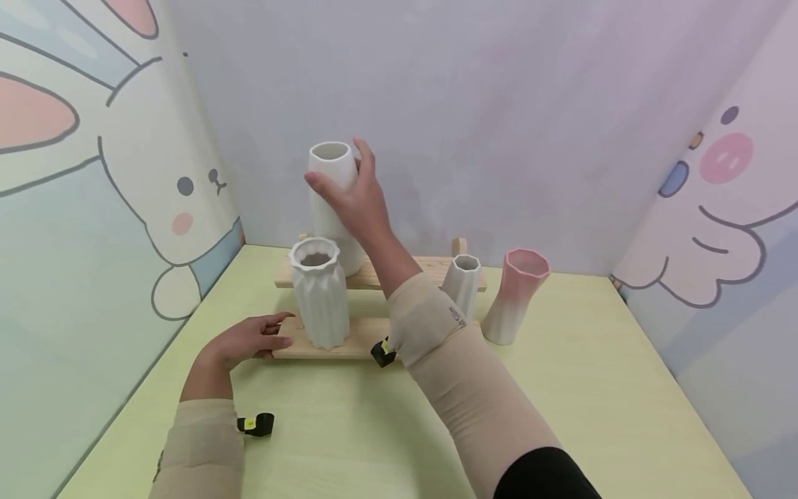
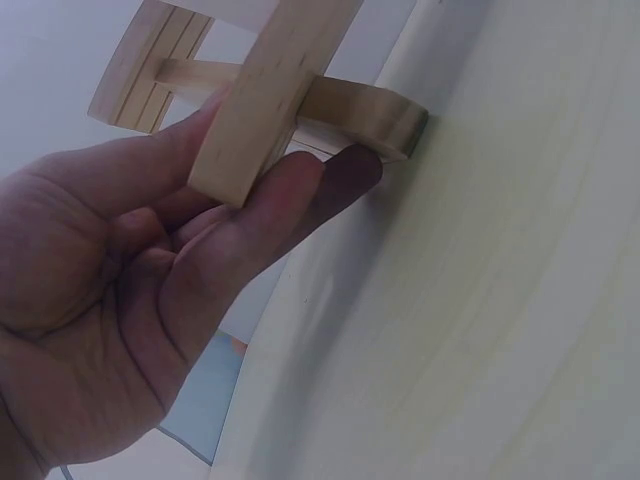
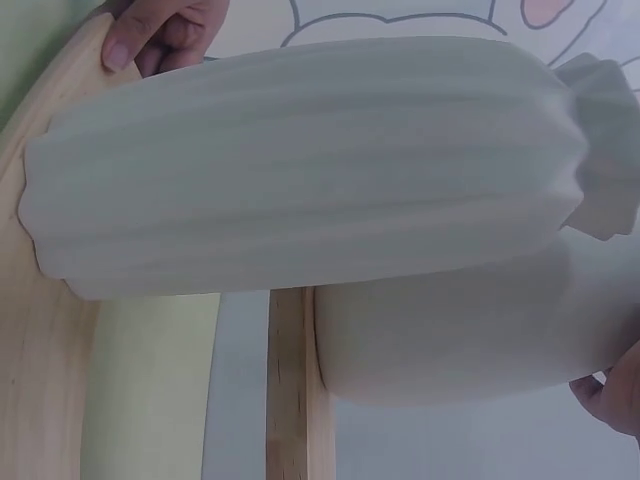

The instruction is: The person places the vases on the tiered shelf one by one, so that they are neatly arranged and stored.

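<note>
Fingers curled, our right hand [image 1: 359, 201] grips the smooth white vase [image 1: 327, 223] near its top, and there it is, upright on the upper tier of the wooden stand [image 1: 366, 338], toward the left end! Down on the stand's lower tier, our left hand [image 1: 249, 339] pinches the left tip, the ribbed white vase [image 1: 323, 305] stands just beside, and we spot the pink vase [image 1: 516, 298] right of the stand.
</note>
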Motion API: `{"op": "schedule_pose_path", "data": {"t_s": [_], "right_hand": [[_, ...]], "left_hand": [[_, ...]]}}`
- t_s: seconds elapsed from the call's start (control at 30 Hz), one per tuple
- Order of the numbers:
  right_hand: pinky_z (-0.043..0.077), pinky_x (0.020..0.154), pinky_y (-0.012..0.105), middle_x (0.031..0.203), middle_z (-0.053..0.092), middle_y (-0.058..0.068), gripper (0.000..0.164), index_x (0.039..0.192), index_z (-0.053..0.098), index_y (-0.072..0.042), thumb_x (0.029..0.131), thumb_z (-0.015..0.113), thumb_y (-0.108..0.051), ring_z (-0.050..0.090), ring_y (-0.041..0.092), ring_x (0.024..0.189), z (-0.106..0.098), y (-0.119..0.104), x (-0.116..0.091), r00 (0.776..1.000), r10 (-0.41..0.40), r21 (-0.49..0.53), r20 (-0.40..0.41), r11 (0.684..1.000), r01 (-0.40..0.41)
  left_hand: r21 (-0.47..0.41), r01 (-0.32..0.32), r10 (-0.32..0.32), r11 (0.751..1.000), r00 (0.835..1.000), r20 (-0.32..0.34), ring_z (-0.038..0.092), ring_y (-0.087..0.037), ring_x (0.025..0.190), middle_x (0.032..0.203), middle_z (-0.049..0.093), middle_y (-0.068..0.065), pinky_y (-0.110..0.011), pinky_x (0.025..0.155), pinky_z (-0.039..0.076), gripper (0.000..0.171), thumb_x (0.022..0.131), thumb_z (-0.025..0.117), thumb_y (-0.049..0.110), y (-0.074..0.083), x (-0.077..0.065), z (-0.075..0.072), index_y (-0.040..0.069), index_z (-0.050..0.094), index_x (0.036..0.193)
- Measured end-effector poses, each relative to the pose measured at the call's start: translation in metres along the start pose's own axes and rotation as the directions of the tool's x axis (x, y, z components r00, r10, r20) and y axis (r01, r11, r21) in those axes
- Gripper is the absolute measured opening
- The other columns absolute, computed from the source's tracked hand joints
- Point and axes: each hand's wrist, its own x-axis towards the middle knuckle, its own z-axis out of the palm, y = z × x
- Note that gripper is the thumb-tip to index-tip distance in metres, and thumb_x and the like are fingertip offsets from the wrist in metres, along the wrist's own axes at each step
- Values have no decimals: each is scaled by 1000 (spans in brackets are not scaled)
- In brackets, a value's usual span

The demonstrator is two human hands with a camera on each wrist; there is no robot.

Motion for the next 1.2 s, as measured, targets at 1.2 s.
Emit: {"op": "schedule_pose_path", "data": {"t_s": [1.2], "right_hand": [[33,113,46,162,21,-5,98,155,9,-39,80,63,-72,33,19,144,-48,12,-71,986,-49,61,161,997,40]], "left_hand": [[-10,14,-14,1000,1000,-18,56,-18,109,151,37,-23,-31,81,54,81,91,70,35,0,5,-6,10,28,156]]}}
